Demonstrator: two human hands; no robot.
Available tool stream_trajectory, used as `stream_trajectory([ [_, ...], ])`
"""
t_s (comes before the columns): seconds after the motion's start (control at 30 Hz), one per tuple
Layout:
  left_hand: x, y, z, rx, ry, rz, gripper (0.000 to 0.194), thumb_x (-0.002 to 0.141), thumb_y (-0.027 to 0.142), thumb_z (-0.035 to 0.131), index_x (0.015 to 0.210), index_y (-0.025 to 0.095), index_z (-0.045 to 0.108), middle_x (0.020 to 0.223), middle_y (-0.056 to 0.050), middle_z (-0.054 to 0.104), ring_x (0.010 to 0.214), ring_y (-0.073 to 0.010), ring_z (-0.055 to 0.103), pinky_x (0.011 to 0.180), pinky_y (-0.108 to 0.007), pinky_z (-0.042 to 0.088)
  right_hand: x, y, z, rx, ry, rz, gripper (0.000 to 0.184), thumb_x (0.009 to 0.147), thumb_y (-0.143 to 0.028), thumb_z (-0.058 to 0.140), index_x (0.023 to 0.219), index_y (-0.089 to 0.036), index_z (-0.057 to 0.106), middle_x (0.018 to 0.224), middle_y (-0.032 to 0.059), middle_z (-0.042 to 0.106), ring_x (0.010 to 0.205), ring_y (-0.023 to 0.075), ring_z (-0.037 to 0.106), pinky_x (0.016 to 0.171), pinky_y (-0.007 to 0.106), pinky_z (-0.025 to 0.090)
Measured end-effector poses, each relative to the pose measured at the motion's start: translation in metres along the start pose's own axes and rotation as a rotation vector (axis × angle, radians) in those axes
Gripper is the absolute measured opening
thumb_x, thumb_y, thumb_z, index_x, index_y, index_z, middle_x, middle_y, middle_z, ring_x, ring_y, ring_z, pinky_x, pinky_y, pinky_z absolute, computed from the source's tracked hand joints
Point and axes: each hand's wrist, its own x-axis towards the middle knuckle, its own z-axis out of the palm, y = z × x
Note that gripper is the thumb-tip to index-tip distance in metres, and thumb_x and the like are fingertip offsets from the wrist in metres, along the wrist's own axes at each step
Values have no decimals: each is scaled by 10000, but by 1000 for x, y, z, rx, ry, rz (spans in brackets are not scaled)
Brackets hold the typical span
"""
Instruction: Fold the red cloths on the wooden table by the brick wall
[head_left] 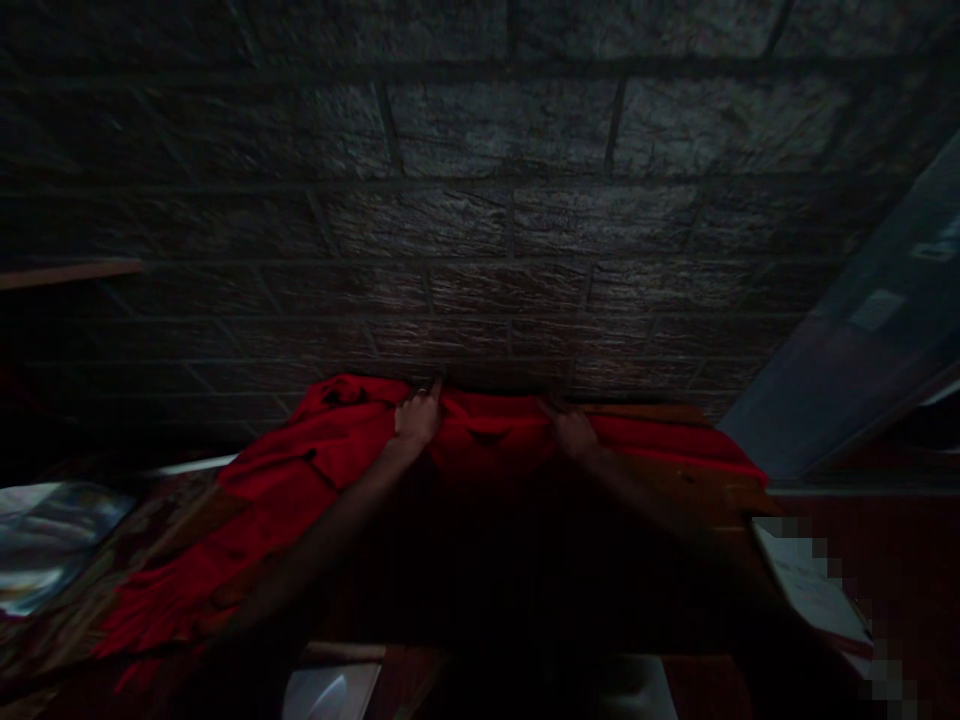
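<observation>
Straightening red cloth (499, 408), apparently; left hand (418, 415) and right hand (574, 432) touch it, set apart, grip unclear; next move likely needs even tension.

A dark grey wall of rough rectangular blocks (525, 225) filled the back, with a brown wooden ledge (67, 272) at the left and a tall blue-grey panel (847, 335) at the right. A shiny, pale packet (52, 545) lay far left, a white-paged book (804, 578) lower right, and 2 pale flat objects (304, 692), indistinct, at the bottom.

head-worn view — looks down over red cloth (330, 430), facing wall (465, 225)
</observation>
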Motion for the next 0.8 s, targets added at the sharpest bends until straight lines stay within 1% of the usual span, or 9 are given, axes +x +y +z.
stream_trajectory([
  [0.1, -3, -2, 14, -38, -20, -61, 566, 948, 276, 369, 1508, 192, 353, 1212, -201, 664, 1048, -339, 672, 860, -441, 523, -5, 2, 11, -14, -9, -10, 597, 880, -57, 450, 1459, -203, 472, 1488, 115, 475, 1381, 255, 432, 1144, 434, 360],
  [0.23, 5, -1, 19, -105, 13, -150, 565, 945, 412, 405, 1468, 197, 414, 1149, -196, 688, 1050, -356, 666, 858, -462, 525, -3, 5, 15, -4, 10, -1, 580, 890, -78, 450, 1458, -192, 475, 1501, 116, 456, 1391, 249, 414, 1148, 416, 352],
  [0.3, 13, 0, 20, -173, 2, -207, 510, 921, 405, 462, 1394, 220, 514, 1149, -187, 692, 1063, -367, 658, 868, -479, 522, -1, 5, 16, 10, 17, 4, 574, 892, -83, 450, 1456, -186, 480, 1504, 121, 451, 1392, 249, 411, 1153, 408, 345],
  [0.37, 22, 0, 19, -289, 4, -263, 428, 900, 342, 501, 1295, 218, 607, 1156, -185, 693, 1078, -376, 651, 878, -486, 520, -1, 5, 18, 23, 24, 7, 573, 894, -88, 448, 1457, -191, 479, 1506, 121, 448, 1391, 249, 412, 1154, 413, 346],
  [0.43, 30, -2, 15, -397, 34, -290, 387, 898, 277, 492, 1244, 190, 640, 1167, -185, 692, 1103, -365, 644, 905, -471, 514, -2, 5, 20, 29, 37, 12, 569, 900, -99, 444, 1461, -189, 472, 1510, 125, 440, 1390, 253, 412, 1150, 425, 353],
  [0.53, 41, -5, 4, -490, 114, -233, 409, 906, 191, 441, 1279, 170, 607, 1229, -142, 680, 1162, -283, 628, 986, -379, 482, -5, 6, 23, 31, 78, 18, 574, 894, -115, 456, 1467, -164, 462, 1513, 140, 430, 1385, 266, 416, 1145, 427, 364],
  [0.6, 45, -6, -7, -636, 200, -157, 443, 870, 141, 452, 1289, 168, 595, 1232, -107, 685, 1165, -242, 627, 1024, -339, 456, -6, 7, 24, 42, 114, 14, 594, 880, -113, 466, 1472, -151, 451, 1504, 145, 440, 1377, 272, 426, 1145, 419, 367],
  [0.7, 49, -1, -27, -1000, 321, -4, 481, 806, 117, 472, 1266, 160, 606, 1187, -76, 707, 1143, -227, 635, 1059, -350, 438, -5, 11, 24, 89, 192, 7, 650, 845, -105, 481, 1491, -131, 414, 1495, 154, 447, 1363, 275, 441, 1150, 419, 369],
  [0.8, 48, 12, -53, -1390, 320, 121, 434, 818, 182, 505, 1240, 158, 608, 1139, -63, 722, 1112, -214, 649, 1059, -362, 449, -4, 15, 20, 155, 309, -1, 729, 796, -80, 480, 1513, -130, 362, 1491, 147, 450, 1354, 261, 450, 1150, 424, 377],
])
